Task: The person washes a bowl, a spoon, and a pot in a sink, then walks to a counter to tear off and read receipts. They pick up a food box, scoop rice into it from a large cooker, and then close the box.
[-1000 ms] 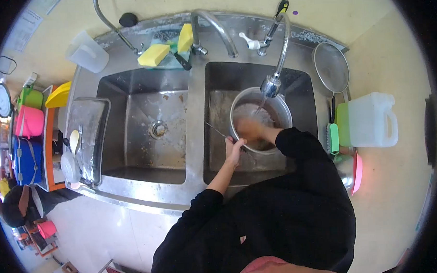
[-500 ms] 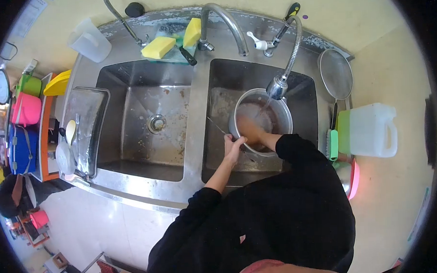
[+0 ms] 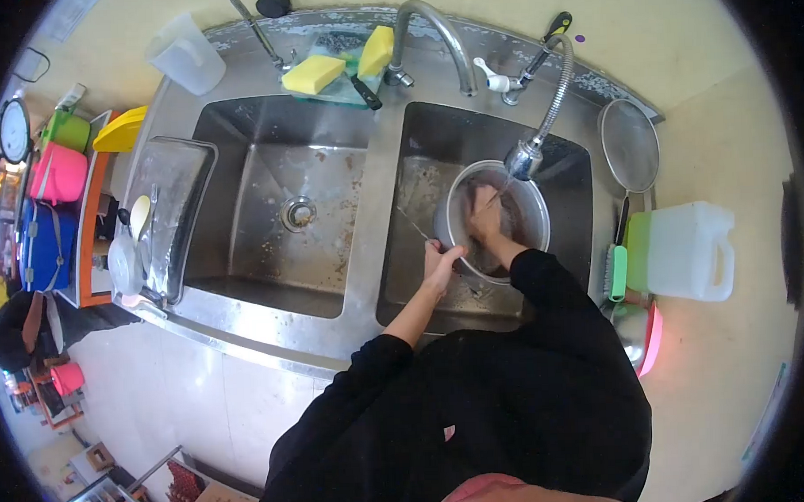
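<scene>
In the right basin [image 3: 421, 295] stands a round metal pot [image 3: 540, 212], tilted a little. My left hand [image 3: 441, 266] grips the pot's near left rim, thumb on the edge. Inside the pot is my right hand [image 3: 485, 214], its fingers bent against the inner wall; whether they hold anything cannot be made out. A spray faucet head [image 3: 524, 161] hangs over the pot's right part, with a thin stream of water falling from it. A thin metal handle or wire [image 3: 413, 222] sticks out to the left of the pot, near my left fingers.
Left basin [image 3: 268, 229] with a drain; tray with utensils [image 3: 172, 206] beside it. Yellow sponges [image 3: 314, 75] and a curved faucet [image 3: 452, 39] behind. Strainer [image 3: 629, 144], green brush [image 3: 615, 272] and plastic jug [image 3: 685, 252] at right. A person's dark sleeve shows far left.
My right hand has moved up inside the pot, toward its far wall. My left hand stays on the rim. The whole view has shifted slightly.
</scene>
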Demonstrator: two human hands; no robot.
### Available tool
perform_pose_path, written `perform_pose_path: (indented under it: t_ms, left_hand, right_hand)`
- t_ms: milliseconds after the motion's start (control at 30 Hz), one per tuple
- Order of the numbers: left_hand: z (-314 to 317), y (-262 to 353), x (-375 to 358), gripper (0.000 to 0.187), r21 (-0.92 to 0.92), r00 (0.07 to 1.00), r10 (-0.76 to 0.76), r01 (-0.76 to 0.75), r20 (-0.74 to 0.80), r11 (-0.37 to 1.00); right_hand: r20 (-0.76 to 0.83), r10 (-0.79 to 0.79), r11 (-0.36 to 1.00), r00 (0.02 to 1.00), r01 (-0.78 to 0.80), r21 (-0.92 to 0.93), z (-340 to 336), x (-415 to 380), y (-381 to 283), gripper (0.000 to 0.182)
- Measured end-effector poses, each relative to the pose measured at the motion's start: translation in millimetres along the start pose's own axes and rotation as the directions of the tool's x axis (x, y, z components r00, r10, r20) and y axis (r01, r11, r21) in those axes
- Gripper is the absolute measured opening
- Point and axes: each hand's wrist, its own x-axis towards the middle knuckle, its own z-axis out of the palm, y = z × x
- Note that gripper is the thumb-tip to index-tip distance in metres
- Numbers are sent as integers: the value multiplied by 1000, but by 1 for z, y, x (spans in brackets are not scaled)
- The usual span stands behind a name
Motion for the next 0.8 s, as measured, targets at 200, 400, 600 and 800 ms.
perform_pose_path:
  t_ms: [200,400,600,800]
  left_hand:
    - [-1,-13,11,71,68,997,73,-73,-2,995]
    - [4,11,-15,67,47,999,-33,33,0,998]
    - [1,12,-7,60,105,1000,4,-5,12,994]
    - [4,8,-3,57,-9,1000,-10,10,5,1000]
  right_hand:
    - [452,-433,827,780,543,-146,6,-9,6,48]
    - [189,-140,990,972,143,-6,-5,-11,-3,39]
    - [430,-477,759,766,606,-238,-19,-15,-10,39]
    - [610,-175,804,773,470,-365,-22,-1,47,51]
